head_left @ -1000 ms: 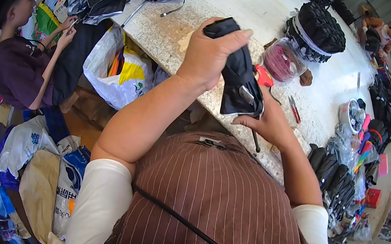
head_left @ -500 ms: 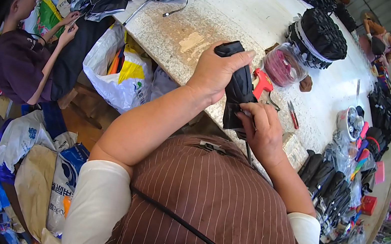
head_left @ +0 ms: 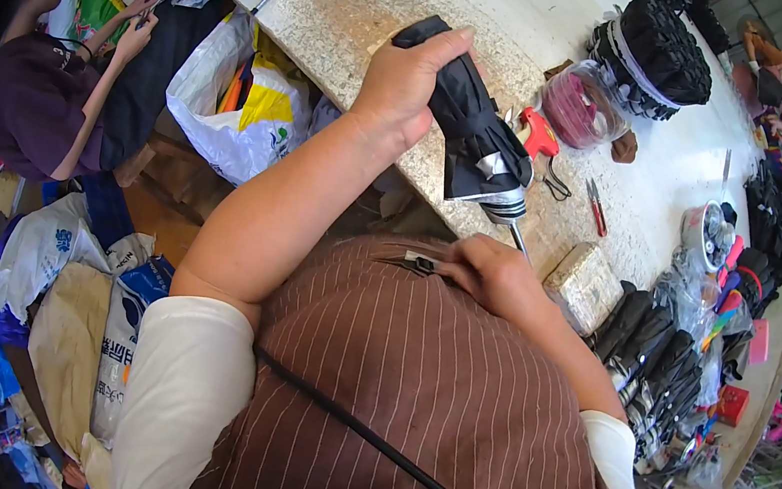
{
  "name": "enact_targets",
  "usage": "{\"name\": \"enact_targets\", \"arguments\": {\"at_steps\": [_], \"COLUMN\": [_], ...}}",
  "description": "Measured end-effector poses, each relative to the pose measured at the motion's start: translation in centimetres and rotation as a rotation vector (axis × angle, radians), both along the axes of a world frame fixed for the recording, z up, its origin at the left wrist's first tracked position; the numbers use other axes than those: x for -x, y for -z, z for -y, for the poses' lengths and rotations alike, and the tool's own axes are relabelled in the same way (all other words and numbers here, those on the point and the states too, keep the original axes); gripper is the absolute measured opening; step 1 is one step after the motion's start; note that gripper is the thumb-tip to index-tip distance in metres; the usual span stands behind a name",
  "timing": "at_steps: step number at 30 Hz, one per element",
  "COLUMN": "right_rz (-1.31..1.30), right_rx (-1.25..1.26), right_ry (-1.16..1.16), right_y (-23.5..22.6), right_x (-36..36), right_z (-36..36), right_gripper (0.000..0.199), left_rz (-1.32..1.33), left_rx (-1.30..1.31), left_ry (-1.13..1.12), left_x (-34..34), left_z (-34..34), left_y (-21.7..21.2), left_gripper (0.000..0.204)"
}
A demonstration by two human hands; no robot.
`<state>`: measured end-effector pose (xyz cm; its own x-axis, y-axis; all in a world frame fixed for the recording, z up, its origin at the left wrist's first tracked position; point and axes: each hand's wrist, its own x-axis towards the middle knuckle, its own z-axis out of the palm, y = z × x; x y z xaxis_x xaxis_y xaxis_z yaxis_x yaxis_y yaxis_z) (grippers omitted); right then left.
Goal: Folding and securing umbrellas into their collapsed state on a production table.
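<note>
Left hand (head_left: pixel 405 80) wrapped tight round the top of a folded black umbrella (head_left: pixel 474 130), umbrella slanting down between both hands, right hand (head_left: pixel 493 275) below it closed round its metal shaft (head_left: pixel 519 239), speckled table (head_left: pixel 426 7) just beyond the left hand
</note>
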<state>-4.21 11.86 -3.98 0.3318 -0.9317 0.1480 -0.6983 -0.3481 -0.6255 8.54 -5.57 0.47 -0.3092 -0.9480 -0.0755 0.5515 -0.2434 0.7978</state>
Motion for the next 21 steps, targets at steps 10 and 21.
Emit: {"name": "enact_targets", "arguments": {"at_steps": [10,21], "right_rz": [-0.171,0.561], "right_rx": [0.532,0.19], "right_ry": [0.092,0.269], "right_y": [-5.2,-7.2], "right_x": [0.1,3.7], "right_z": [3.7,3.6], "right_gripper": [0.019,0.053], "left_rz": [-0.061,-0.064], "left_rx": [0.069,0.236], "left_ry": [0.063,0.112], "left_x": [0.1,-0.4], "left_z": [-1.6,-3.2], "left_y": [-0.5,-3.3], "left_gripper": [0.012,0.02]}}
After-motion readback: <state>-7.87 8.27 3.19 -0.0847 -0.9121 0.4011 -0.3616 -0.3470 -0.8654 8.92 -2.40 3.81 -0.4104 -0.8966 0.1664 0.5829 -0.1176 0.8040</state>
